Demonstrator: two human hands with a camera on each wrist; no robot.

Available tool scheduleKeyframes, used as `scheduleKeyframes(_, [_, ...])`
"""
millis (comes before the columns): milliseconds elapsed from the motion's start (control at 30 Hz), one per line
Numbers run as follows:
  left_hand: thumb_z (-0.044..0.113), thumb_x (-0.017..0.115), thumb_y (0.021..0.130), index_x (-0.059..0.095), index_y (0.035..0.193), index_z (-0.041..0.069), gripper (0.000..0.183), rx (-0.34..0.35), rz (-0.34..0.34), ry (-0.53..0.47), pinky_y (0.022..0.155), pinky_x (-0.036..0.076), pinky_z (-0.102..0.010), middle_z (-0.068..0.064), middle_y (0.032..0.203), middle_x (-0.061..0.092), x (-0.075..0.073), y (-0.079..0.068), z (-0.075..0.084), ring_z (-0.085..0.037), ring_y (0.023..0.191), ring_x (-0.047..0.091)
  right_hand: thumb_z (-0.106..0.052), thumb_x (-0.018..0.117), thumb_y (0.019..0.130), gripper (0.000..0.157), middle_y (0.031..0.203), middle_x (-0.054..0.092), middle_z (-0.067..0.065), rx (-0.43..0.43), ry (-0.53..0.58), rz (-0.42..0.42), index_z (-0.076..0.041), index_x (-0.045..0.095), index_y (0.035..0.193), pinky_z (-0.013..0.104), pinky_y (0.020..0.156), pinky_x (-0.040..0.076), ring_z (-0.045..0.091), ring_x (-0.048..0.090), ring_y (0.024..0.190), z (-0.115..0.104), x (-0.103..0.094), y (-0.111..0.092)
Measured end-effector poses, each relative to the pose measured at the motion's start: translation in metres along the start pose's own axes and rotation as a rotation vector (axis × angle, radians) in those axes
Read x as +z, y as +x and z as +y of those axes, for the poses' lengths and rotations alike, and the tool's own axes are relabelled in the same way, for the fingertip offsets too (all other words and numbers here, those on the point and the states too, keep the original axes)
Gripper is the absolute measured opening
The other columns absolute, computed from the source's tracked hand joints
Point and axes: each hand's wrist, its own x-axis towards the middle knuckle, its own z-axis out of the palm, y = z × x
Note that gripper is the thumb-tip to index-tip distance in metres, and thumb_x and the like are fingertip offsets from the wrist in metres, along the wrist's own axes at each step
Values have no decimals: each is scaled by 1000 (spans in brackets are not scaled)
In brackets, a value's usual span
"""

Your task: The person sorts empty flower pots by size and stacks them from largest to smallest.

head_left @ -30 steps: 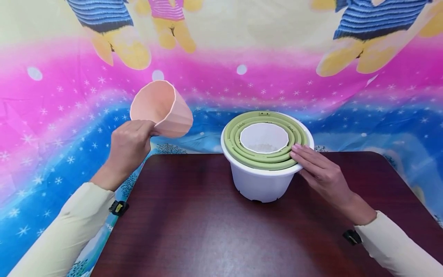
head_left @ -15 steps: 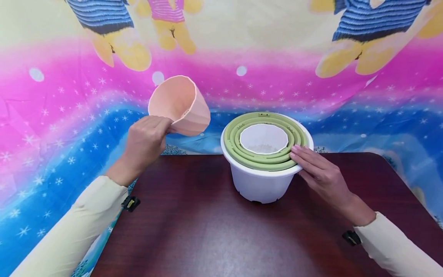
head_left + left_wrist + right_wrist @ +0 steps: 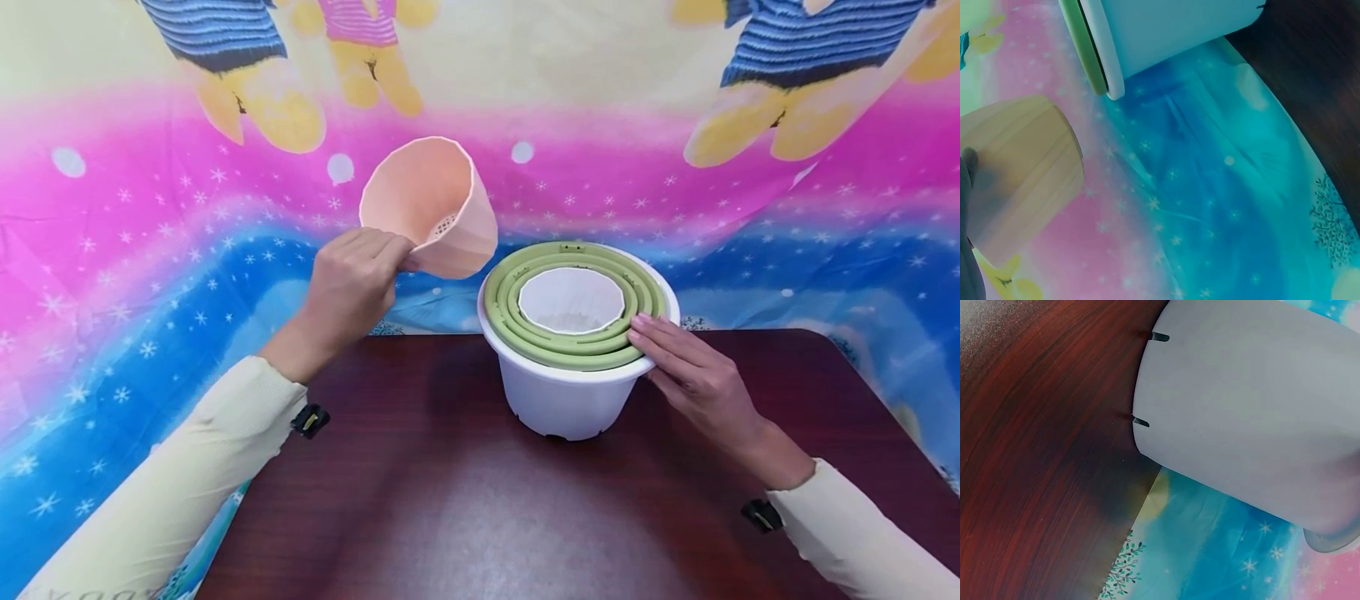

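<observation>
My left hand [image 3: 352, 279] pinches the rim of a pale pink, faceted flowerpot [image 3: 468, 237], raised and tilted with its mouth toward me. Small holes show in its bottom. In the left wrist view this pot [image 3: 1029, 169] looks yellowish, near the left edge. On the table, a large white flowerpot [image 3: 566, 404] stands upright with several green pots [image 3: 577, 360] nested inside, their rims level. Innermost sits a small white faceted pot [image 3: 558, 292]. My right hand [image 3: 697, 371] holds the stack's right edge, fingers over the rims, thumb below the white rim.
The dark red-brown wooden table [image 3: 450, 508] has its back edge just behind the pots. Behind it hangs a colourful printed cloth [image 3: 600, 183], pink and blue with snowflakes and cartoon figures. Each wrist carries a small black device [image 3: 310, 421] at the cuff.
My left hand has carried the pink flowerpot right and upward, closer to the stack, and its perforated bottom has come into view. The right hand and the nested pots have stayed still.
</observation>
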Motion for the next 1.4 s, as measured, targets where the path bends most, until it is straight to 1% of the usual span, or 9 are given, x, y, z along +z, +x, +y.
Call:
scheduleKeyframes(133, [12,64,92,67,85,1,12,15,12,-23,72,59,-40,-11,84,73,5,9,7,-26,85,71,-28,57,97,38,118,66,23,0,-5,3,5,69,112,33,109,42,36,60,116,0,-1,0])
scheduleKeyframes(367, [10,61,93,67,87,2,12,30,18,-39,77,59,-37,-10,86,73,13,22,19,-24,88,71,-28,57,97,38,118,66,23,4,-3,-4,5,69,113,33,109,42,36,59,117,0,-2,-1])
scheduleKeyframes(567, [10,63,92,68,85,4,11,39,34,-57,76,58,-36,-8,86,74,23,31,30,-22,88,71,-29,57,97,39,119,65,23,6,-5,-11,4,68,113,32,109,41,36,59,117,0,-1,-1])
scheduleKeyframes(800, [12,63,93,68,83,4,14,74,31,-82,76,57,-33,-7,87,74,38,34,44,-21,86,70,-29,57,97,38,119,65,22,3,-12,-16,4,68,114,33,109,41,35,59,117,0,-1,-1])
scheduleKeyframes(1000, [12,63,93,68,85,5,12,102,-5,-89,80,57,-33,-7,88,74,47,38,53,-21,87,70,-29,56,97,39,120,65,21,6,-19,-21,3,68,115,33,110,41,35,59,118,1,-1,-1])
scheduleKeyframes(1133, [12,60,95,68,87,5,14,114,-30,-94,81,56,-32,-7,88,74,53,37,57,-21,86,70,-30,56,97,39,121,65,21,10,-18,-33,3,68,116,32,110,40,35,59,118,1,-1,-1])
scheduleKeyframes(1300, [8,58,94,70,92,5,12,122,-60,-110,84,56,-32,-7,91,74,60,35,62,-20,88,69,-29,56,97,39,120,65,22,8,-10,-24,3,68,115,32,110,41,36,59,118,1,0,-2])
scheduleKeyframes(1400, [4,59,92,70,90,5,11,130,-68,-124,84,56,-32,-6,90,74,65,34,66,-20,88,70,-29,56,97,38,119,65,22,6,-4,-17,4,68,114,33,110,41,36,59,117,1,-1,-2])
